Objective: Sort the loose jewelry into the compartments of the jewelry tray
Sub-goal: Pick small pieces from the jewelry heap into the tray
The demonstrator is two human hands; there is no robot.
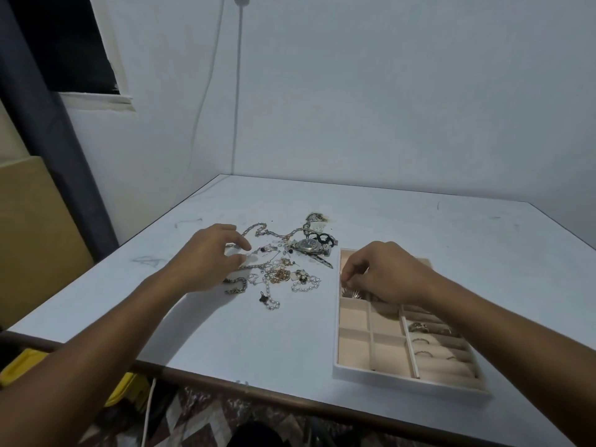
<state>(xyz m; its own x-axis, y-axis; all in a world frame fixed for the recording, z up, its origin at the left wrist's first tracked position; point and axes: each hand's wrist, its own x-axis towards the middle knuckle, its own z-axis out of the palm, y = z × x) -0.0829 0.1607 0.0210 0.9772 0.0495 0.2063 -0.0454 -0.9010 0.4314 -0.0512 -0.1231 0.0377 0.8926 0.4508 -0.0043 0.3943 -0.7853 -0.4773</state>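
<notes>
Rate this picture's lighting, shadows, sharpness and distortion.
Head view: dim, even, bluish light, no glare; soft shadow on the table beside the left forearm; wide lens stretches both forearms toward the corners; jewelry pile and rings in the tray look soft.

A white surface (419,227) with a brown front edge and faint dark scuff marks stands in the corner of a pale wall (387,91), down which two thin cables (238,91) hang. At upper left are a dark window opening (64,43), a dark grey curtain (48,130) and a tan board (32,227). Below the surface lie a yellow object (19,366), a white cord (149,411) and a patterned floor (200,421).
</notes>
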